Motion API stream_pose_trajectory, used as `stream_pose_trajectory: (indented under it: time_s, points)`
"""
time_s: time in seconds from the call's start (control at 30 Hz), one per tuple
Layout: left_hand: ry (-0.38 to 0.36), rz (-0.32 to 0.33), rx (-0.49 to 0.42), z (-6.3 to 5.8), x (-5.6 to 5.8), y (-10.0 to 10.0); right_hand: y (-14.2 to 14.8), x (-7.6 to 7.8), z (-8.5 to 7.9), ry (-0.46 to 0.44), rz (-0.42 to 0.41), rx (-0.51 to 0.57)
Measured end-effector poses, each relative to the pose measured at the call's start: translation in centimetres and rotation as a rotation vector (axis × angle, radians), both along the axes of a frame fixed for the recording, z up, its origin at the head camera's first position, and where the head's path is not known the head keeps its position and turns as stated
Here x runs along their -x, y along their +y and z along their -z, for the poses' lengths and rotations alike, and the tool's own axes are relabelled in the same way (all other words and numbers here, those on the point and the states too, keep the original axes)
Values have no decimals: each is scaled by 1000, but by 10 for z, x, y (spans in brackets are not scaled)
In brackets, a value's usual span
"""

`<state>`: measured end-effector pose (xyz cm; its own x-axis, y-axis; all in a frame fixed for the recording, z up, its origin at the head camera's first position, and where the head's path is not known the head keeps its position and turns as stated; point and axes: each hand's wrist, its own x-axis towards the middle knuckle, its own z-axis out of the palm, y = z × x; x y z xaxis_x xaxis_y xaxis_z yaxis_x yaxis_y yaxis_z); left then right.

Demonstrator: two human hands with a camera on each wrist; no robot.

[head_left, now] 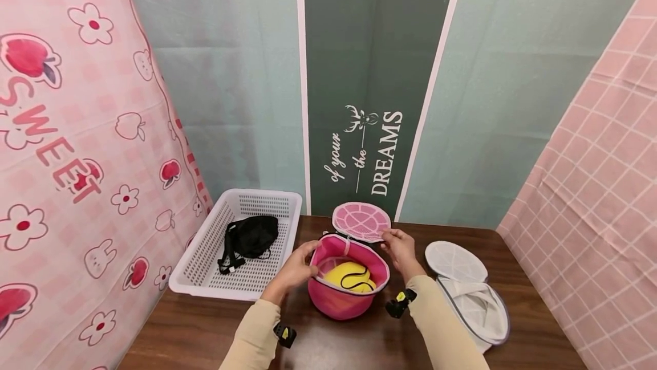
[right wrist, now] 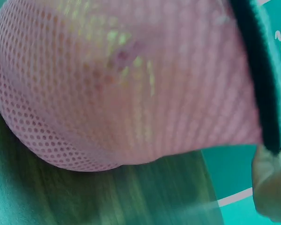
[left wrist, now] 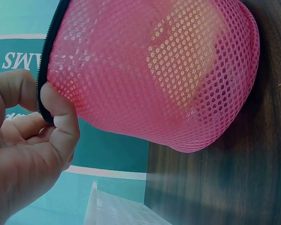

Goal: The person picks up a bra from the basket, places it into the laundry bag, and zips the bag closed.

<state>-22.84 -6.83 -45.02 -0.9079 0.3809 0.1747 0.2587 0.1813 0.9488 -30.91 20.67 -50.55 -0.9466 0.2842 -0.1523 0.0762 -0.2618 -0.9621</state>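
A pink mesh laundry bag (head_left: 341, 301) with a dark zipper rim stands on the table, its round lid (head_left: 361, 222) folded back behind the opening. Inside lies a yellow cloth item with dark trim (head_left: 351, 277), its colour showing through the mesh in both wrist views. My left hand (head_left: 296, 267) pinches the zipper rim (left wrist: 43, 70) between thumb and fingers on the bag's left side. With its fingertips, my right hand (head_left: 401, 249) pinches the lid's edge at the right; most of this hand is out of the right wrist view.
To the left, a white plastic basket (head_left: 177, 283) holds a black garment with straps (head_left: 252, 237). At the right lies a white mesh laundry bag (head_left: 482, 313), its lid (head_left: 457, 261) flipped open. Printed curtains (head_left: 231, 73) stand behind and beside the wooden table (head_left: 169, 330).
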Motion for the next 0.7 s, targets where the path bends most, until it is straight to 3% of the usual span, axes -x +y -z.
stream_pose_trajectory:
  time_s: [0.2,0.5,0.7]
  points:
    - [18,2,0,0,-1,1,2,-1,-6,11,120,-92]
    - [21,-25,21,-2,-4,0,-3,1,-20,-60,181,-119]
    - [44,-18,26,-4,-4,0,-9,1,-31,41,250,-158]
